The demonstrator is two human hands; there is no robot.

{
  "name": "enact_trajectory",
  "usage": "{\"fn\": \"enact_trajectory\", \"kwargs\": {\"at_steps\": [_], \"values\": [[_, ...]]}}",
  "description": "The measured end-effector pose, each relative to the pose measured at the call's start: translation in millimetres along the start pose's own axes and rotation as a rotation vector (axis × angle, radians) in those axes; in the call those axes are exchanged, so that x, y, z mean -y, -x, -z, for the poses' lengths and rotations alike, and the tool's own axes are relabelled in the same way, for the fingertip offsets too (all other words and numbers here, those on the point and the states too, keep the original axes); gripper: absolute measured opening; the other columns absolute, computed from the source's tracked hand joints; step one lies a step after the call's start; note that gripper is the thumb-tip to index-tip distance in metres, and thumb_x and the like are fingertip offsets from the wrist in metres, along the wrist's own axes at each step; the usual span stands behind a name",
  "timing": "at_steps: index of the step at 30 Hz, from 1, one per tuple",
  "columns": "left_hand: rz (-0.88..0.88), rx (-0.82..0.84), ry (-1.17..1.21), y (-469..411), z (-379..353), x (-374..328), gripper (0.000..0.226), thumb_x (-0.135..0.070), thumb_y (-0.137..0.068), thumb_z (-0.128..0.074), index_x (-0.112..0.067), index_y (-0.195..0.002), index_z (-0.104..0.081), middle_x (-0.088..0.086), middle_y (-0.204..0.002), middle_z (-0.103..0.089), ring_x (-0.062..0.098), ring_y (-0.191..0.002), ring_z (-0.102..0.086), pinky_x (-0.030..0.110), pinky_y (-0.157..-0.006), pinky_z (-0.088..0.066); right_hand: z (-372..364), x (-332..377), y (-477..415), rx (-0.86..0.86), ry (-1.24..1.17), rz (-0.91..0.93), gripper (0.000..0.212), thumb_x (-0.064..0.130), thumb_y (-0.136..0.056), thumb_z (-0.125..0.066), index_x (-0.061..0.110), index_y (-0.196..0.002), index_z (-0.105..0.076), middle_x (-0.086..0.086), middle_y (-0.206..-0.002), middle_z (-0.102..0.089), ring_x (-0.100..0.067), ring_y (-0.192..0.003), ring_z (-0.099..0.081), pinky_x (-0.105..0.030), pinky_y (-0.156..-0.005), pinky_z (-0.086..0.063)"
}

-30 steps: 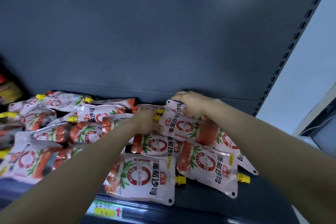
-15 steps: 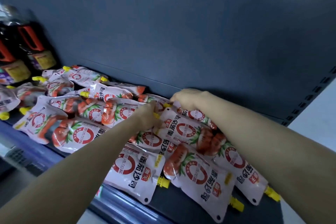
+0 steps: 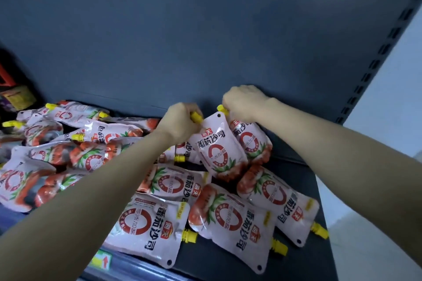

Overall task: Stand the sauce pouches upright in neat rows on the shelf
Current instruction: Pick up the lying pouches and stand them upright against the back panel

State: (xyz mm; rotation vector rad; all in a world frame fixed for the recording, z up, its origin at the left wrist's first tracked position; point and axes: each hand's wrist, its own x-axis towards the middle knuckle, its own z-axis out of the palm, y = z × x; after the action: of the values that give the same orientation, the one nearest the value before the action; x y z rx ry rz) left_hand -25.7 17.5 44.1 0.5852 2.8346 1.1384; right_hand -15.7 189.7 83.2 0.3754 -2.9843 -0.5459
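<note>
At shelf back, fists (image 3: pixel 180 122) on pouches (image 3: pixel 218 150)

two bare forearms, no sleeves, no gloves; left grip (image 3: pixel 180 124) and right grip (image 3: pixel 243 102) unadorned.

Pouches (image 3: pixel 219 150): pale pink, red ring emblem, red tomatoes, green leaves. Caps (image 3: pixel 196 117): yellow. Shelf (image 3: pixel 294 166) and back panel (image 3: pixel 205 41): dark grey-blue.
</note>
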Motion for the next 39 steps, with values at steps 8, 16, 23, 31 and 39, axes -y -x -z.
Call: {"fn": "enact_trajectory", "kwargs": {"at_steps": [8, 16, 23, 31, 39], "values": [[-0.210, 0.065, -0.001, -4, -31, -49, 0.008, -0.008, -0.070, -0.070, -0.014, -0.071, -0.065, 0.007, -0.074, -0.070, 0.028, -0.076, -0.064, 0.039, -0.071, -0.053, -4, -49, 60, 0.010, -0.075, -0.369, 0.032, -0.004, -0.076, -0.050, 0.011, -0.054, -0.033, -0.019, -0.099, -0.066, -0.033, -0.076, -0.055, -0.030, -0.061, -0.037], [-0.280, 0.146, 0.089, -2, -45, -64, 0.010, -0.009, -0.072, -0.073, -0.012, -0.072, -0.064, 0.007, -0.077, -0.072, 0.027, -0.079, -0.066, 0.041, -0.078, -0.054, -26, -59, 93, -0.014, -0.141, -0.568, 0.013, -0.003, -0.080, -0.052, 0.007, -0.071, -0.052, -0.016, -0.089, -0.065, -0.029, -0.068, -0.049, -0.029, -0.060, -0.038], [-0.279, 0.191, 0.091, -6, -43, -66, 0.028, -0.010, -0.074, -0.074, -0.021, -0.059, -0.052, -0.004, -0.062, -0.056, 0.015, -0.061, -0.050, 0.027, -0.063, -0.044, -26, -52, 116, 0.047, -0.232, -0.637, 0.009, 0.004, -0.085, -0.053, 0.007, -0.093, -0.057, -0.015, -0.101, -0.064, -0.034, -0.091, -0.062, -0.031, -0.064, -0.040], [-0.325, 0.237, 0.084, 2, -38, -57, 0.011, -0.007, -0.078, -0.066, -0.010, -0.088, -0.061, 0.008, -0.088, -0.067, 0.026, -0.086, -0.062, 0.039, -0.081, -0.049, -20, -36, 131, -0.025, -0.210, -0.812, 0.021, 0.006, -0.089, -0.050, 0.002, -0.109, -0.050, -0.019, -0.105, -0.065, -0.038, -0.094, -0.063, -0.033, -0.062, -0.040], [-0.733, 0.088, -0.049, 38, -20, -75, 0.023, -0.013, -0.081, -0.063, -0.012, -0.104, -0.060, 0.005, -0.107, -0.060, 0.021, -0.102, -0.053, 0.036, -0.090, -0.045, -10, 0, 149, 0.098, -0.266, -0.851, 0.010, 0.014, -0.087, -0.053, 0.007, -0.092, -0.057, -0.014, -0.097, -0.066, -0.032, -0.080, -0.059, -0.031, -0.062, -0.042]]}}
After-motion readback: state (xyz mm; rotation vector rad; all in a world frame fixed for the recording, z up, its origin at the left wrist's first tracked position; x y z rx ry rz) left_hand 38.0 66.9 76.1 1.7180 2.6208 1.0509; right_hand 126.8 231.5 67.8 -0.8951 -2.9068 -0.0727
